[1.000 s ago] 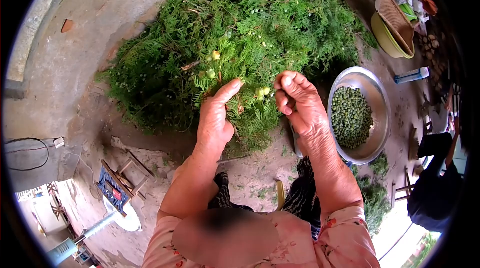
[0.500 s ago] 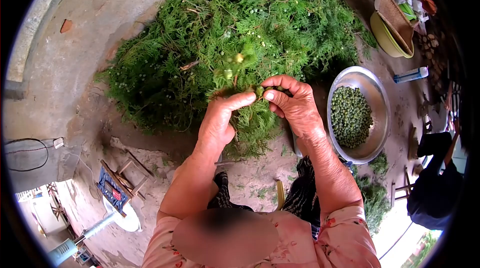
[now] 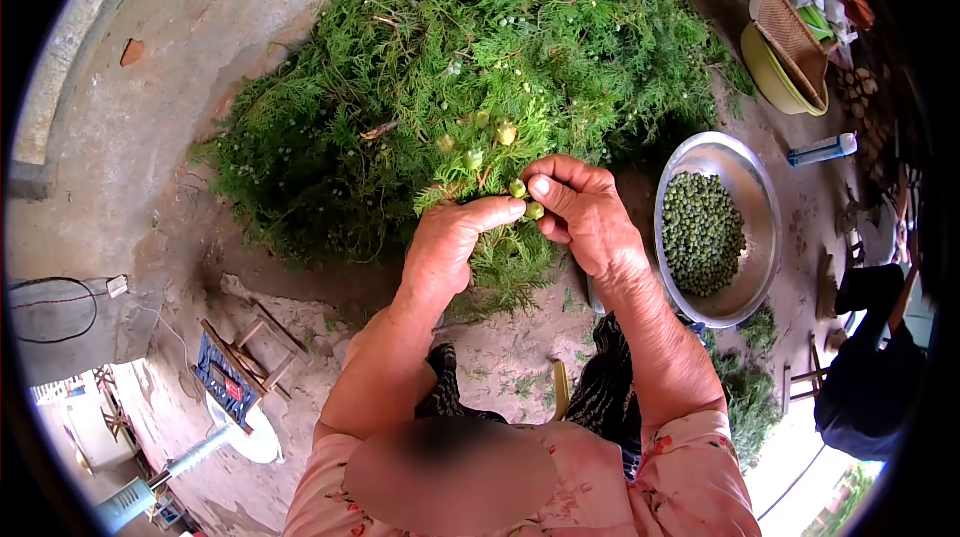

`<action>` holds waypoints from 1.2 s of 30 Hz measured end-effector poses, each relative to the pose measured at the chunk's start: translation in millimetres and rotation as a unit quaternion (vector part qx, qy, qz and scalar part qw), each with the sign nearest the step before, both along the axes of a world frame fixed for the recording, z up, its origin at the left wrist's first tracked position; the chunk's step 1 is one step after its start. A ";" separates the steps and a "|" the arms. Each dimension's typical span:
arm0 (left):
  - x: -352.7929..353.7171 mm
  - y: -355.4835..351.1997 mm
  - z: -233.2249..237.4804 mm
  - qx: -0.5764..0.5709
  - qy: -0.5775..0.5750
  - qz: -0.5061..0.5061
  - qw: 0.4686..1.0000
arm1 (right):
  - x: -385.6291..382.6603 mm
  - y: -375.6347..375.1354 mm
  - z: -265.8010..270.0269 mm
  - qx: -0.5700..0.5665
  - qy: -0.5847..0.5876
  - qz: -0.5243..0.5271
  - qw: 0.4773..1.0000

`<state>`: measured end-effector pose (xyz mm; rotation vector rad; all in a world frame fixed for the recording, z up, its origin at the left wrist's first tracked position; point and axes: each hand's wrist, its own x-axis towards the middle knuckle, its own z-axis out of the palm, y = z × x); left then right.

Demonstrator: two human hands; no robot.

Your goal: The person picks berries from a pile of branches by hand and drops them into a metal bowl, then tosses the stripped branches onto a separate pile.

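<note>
Floor: dusty and bare-looking underfoot (image 3: 500,367), with a big heap of cut greenery (image 3: 560,47) up at 12 from the person's hands, a yellow basin (image 3: 764,72) off toward 2, a stool (image 3: 228,377) down around 8.
Sprig: right in front of the person, this side of the heap. The sprig (image 3: 455,187) blends into the greens behind, so its edges are kinda fuzzy from where I'm standing.
Left hand: closed on the sprig (image 3: 440,242), thumb reaching toward 3.
Right hand: thumb and index nearly together by two pale cones (image 3: 536,210); can't tell if they've actually pinched one (image 3: 595,212).
What just changed: a second ago the right hand was apart from the sprig, and the sprig's top leaned more toward 11. Now it's swung to about 12 and both hands meet at those cones, so I'd say picking is underway.
Which way it points: long axis roughly 12 to 6, I think, fronds spilling toward 6; cut end's hidden.
Bowl: metal, at 3 (image 3: 759,247), partly filled with small green cones (image 3: 703,237).
</note>
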<state>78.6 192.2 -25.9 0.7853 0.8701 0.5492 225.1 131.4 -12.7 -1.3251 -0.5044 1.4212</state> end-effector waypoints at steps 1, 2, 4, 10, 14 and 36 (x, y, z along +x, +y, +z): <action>-0.2 0.1 0.6 0.000 0.000 0.000 1.000 | 2.3 0.0 -1.5 0.000 0.000 0.000 1.000; -0.4 0.0 1.7 0.000 0.001 -0.003 1.000 | 5.5 -0.1 -4.3 0.017 0.082 -0.004 0.996; 1.2 -0.7 2.9 -0.001 0.002 -0.006 1.000 | 6.6 -0.2 -5.1 0.034 0.163 -0.008 0.986; 6.0 -4.1 1.2 0.055 0.051 0.033 0.997 | -3.1 -0.9 1.6 0.079 -0.064 -0.032 0.994; 2.9 -3.7 -8.9 0.115 0.050 -0.001 0.992 | -3.2 -0.7 -14.6 0.134 -0.219 0.017 0.966; 9.3 -1.6 2.1 -0.013 -0.005 0.066 0.998 | -9.9 -3.6 -9.0 0.082 0.062 -0.063 0.993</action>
